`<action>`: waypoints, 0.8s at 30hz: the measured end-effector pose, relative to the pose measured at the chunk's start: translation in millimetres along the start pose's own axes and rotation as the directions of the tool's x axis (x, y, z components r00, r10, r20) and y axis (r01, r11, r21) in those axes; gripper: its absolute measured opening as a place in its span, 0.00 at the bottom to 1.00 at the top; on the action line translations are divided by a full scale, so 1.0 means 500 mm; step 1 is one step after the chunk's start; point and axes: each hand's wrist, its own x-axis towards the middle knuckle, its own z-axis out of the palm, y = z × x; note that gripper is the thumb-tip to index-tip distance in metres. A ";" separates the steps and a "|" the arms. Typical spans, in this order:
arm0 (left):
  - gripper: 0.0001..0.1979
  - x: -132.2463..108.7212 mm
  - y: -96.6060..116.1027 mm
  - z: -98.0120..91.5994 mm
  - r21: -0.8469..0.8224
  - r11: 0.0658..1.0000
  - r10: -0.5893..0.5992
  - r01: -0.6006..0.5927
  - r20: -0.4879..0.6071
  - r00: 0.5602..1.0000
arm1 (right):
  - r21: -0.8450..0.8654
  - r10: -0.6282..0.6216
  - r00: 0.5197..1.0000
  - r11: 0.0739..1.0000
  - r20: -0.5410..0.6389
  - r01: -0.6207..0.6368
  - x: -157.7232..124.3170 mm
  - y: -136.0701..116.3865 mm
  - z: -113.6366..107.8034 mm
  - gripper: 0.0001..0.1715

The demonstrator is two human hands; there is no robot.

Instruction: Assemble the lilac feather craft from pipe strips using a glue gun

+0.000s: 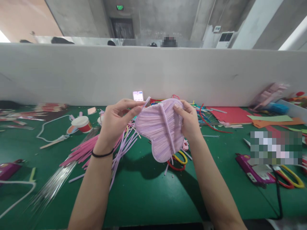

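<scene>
A pale purple wing-shaped piece [158, 127], made of rows of fuzzy stems, hangs above the table, with a single stem running across its face. My right hand [188, 119] grips its right edge, thumb on the front. At its upper left, my left hand [122, 116] pinches a light purple stem [146, 102] that sticks up past the fingertips. Below and left of the piece lie loose purple stems [124, 147] and a bundle of pink stems [82, 151]. Scissors with red and yellow handles [180, 158] lie partly hidden beneath it.
On the green table [148, 204] are a phone [138, 95], a paper cup [82, 124], a purple glue gun [254, 171], more scissors [291, 179], red sheets [230, 115] and silvery wires [56, 179]. A white partition [153, 75] stands behind.
</scene>
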 end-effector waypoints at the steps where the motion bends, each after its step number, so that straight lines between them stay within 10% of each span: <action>1: 0.06 0.000 0.001 -0.001 -0.002 1.000 -0.002 0.002 0.016 1.000 | -0.004 0.002 1.000 1.000 0.004 -0.001 0.000 0.000 0.000 0.10; 24: 0.06 -0.004 -0.001 -0.008 0.085 0.996 0.023 -0.030 0.077 0.997 | 0.011 0.019 0.997 1.000 0.071 -0.020 0.000 -0.001 -0.006 0.10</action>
